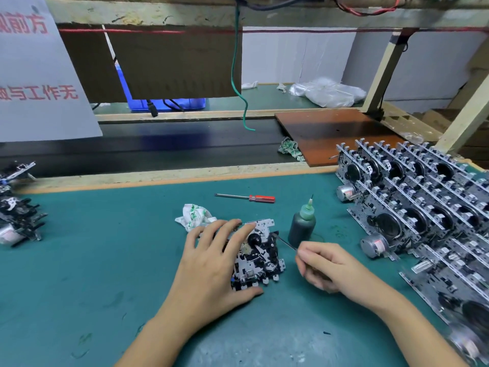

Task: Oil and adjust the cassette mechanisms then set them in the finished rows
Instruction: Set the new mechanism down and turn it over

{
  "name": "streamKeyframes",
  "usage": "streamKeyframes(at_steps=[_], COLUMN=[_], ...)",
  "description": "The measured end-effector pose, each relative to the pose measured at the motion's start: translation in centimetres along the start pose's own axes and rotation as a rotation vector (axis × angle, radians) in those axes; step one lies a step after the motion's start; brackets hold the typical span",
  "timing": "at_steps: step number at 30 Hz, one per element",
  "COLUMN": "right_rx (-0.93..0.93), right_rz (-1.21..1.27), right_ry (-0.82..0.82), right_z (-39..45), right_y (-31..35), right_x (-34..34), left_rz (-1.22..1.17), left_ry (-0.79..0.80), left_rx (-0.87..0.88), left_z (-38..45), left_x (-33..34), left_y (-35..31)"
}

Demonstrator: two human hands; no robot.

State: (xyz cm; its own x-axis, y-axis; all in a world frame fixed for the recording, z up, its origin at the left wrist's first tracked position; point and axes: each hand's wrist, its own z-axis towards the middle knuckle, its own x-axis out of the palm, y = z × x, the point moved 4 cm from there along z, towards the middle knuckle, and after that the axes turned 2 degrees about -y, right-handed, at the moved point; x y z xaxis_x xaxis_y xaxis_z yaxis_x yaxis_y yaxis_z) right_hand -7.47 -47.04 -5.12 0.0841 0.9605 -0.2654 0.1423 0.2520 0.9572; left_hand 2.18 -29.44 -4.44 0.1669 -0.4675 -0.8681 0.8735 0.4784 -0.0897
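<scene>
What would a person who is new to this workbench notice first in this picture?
First, the two hands at the centre of the green mat: the left hand rests on a cassette mechanism, while the right hand pinches a thin metal tool pointed at it. Next, the dense rows of mechanisms along the right side. A dark oil bottle stands just behind the hands, with a red-handled screwdriver lying farther back.

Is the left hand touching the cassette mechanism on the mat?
Touching. The head view shows the left hand lying on the cassette mechanism, fingers spread over its top, thumb along its near edge.
</scene>
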Motion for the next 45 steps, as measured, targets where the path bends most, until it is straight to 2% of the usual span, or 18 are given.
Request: streamKeyframes(at_steps=[8, 13, 18, 22, 26, 39, 45], right_rx=[0.045, 0.059, 0.127, 0.104, 0.127, 0.15, 0.154], right_rz=[-0.126, -0.004, -0.235, -0.15, -0.237, -0.22, -0.209], right_ry=[0.051, 0.098, 0.114, 0.066, 0.05, 0.061, -0.002], right_z=[-0.2, -0.5, -0.1, -0.1, 0.1, -0.4, -0.6], right_y=[-0.4, 0.1, -0.9, -0.9, -1.0, -0.7, 0.0], right_x=[0.8, 0.8, 1.0, 0.9, 1.0, 1.2, 1.3], left_rz=[-0.013, -0.021, -0.021, -0.021, -0.015, -0.022, -0.007], left_ry=[0.005, 0.002, -0.009, -0.011, -0.016, -0.003, 0.004], left_rx=[-0.005, -0.003, -0.001, -0.004, 0.0, -0.008, -0.017], left_z=[-0.1, -0.1, -0.1, -0.1, -0.1, -0.1, -0.1], left_x=[0.1, 0.1, 0.2, 0.1, 0.2, 0.3, 0.3], left_y=[0.0, -0.1, -0.1, -0.1, -0.1, 0.0, -0.1])
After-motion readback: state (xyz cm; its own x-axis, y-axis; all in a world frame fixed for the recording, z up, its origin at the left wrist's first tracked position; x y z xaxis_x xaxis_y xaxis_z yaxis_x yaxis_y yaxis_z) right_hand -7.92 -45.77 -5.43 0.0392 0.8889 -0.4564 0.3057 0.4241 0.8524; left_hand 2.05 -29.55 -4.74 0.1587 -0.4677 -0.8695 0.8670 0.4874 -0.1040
